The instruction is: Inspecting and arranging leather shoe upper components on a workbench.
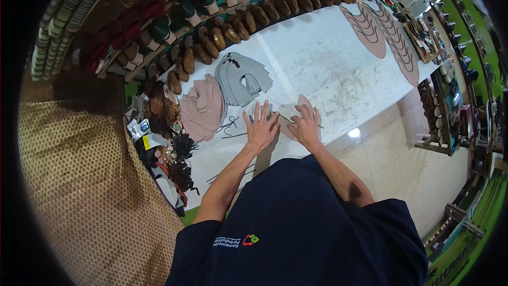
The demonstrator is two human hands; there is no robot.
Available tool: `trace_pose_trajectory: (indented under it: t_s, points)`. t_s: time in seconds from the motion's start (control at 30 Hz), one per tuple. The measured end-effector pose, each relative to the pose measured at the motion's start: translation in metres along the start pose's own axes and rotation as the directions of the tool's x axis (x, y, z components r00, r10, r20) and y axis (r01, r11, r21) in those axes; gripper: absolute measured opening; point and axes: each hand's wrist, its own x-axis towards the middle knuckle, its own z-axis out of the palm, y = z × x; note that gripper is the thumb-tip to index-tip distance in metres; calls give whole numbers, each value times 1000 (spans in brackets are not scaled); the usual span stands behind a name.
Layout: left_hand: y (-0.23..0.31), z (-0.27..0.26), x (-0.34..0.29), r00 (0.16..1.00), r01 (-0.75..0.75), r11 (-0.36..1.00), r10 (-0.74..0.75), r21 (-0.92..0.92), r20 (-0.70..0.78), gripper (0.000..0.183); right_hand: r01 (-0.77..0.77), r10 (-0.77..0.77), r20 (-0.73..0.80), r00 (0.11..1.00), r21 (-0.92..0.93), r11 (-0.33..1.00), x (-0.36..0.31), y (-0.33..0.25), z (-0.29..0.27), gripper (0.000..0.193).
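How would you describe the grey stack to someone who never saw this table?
On the white table, look beyond the left hand. The grey stack lies there, fanned into an arch; its colour separates it from the pinkish pile at left.

A white table (pixel 301 42) bears a grey stack (pixel 233 82), pink heap (pixel 201 108), overlapping pink pieces (pixel 366 32) and dark strips (pixel 234 135).

A shoemaking workshop: rows of shoe lasts (pixel 269 10), grey cutouts (pixel 231 82) on a worktable (pixel 301 47).
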Motion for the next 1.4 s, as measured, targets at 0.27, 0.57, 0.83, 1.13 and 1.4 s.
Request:
trace_pose_trajectory:
  t_s: [0.27, 0.57, 0.83, 1.13, 1.4]
  points:
    - [6, 7, -3, 997, 27, 994, -34, -110, -64, 53, -16, 16, -7, 1000, -12, 1000, -14, 17, -13, 22]
    - [2, 11, -3, 999, 7, 997, -10, -80, -31, 51, 86, -88, -33, 996, -68, 994, -7, 18, -7, 11]
    - [0, 12, -2, 999, -22, 1000, 23, 9, -40, 55, -53, 55, -18, 998, 73, 996, -11, -4, -14, 15]
    - [-1, 11, -2, 999, -34, 999, 35, 27, -37, 55, -47, 47, -13, 999, 30, 998, -17, -1, 0, 13]
    - [-1, 7, -4, 1000, -17, 984, 15, -176, -10, 53, -51, 51, -16, 999, 13, 999, -19, 3, 5, 13]
